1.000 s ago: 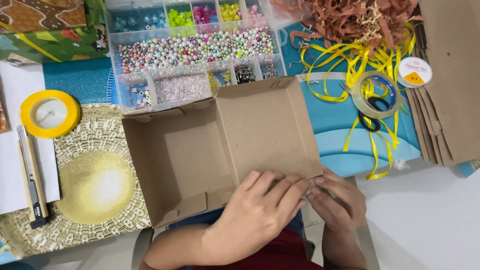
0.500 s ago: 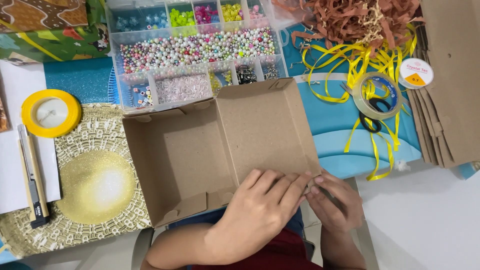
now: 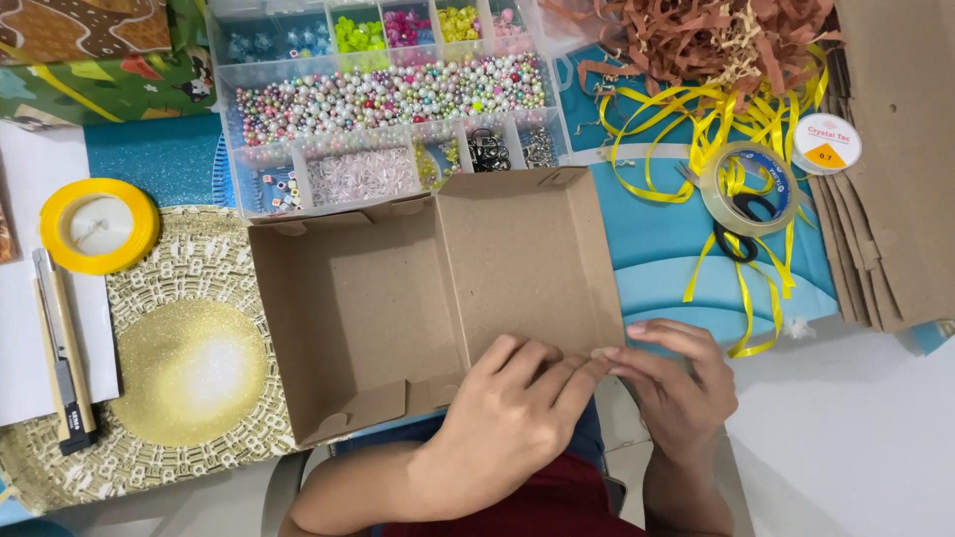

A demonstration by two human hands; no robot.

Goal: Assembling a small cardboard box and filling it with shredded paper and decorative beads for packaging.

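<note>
The table (image 3: 856, 438) carries one open brown cardboard box (image 3: 398, 298), its lid laid flat to the right, sitting near the front edge at centre. One clear bead organiser (image 3: 383, 99) lies just behind it, within reach. Left hand (image 3: 507, 418) presses flat on the lid's near flap; right hand (image 3: 681, 383) pinches the same flap's corner, fingers closed on the cardboard, apparently to fold it. One yellow ribbon spool (image 3: 97, 225), one tape roll (image 3: 746, 187), one cutter (image 3: 62, 348).
</note>
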